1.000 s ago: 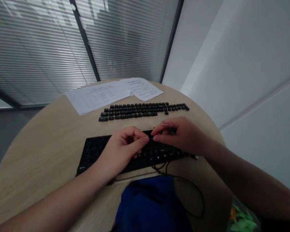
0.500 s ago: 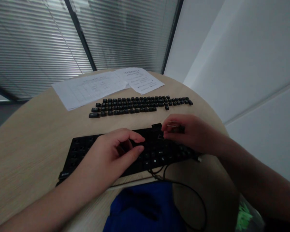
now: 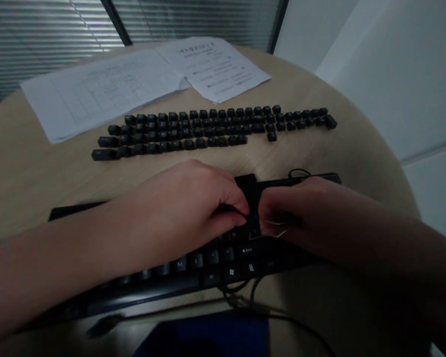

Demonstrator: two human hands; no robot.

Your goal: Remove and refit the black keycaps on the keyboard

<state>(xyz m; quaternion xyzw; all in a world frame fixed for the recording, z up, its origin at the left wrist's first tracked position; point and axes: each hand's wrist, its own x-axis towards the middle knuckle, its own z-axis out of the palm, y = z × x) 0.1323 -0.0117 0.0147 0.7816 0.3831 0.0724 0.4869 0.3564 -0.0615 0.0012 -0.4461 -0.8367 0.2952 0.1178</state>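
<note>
Black keyboard (image 3: 223,267) lies beneath both hands (image 3: 204,198) (image 3: 301,203); keycaps (image 3: 189,144) lie beyond.

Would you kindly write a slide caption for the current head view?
Left hand and right hand over a black keyboard, loose keycaps in rows and printed papers beyond.

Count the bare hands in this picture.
2: bare left hand over the middle of the long black plastic keyboard; bare right hand over its right part, thin pale wire within. No others visible.
</note>
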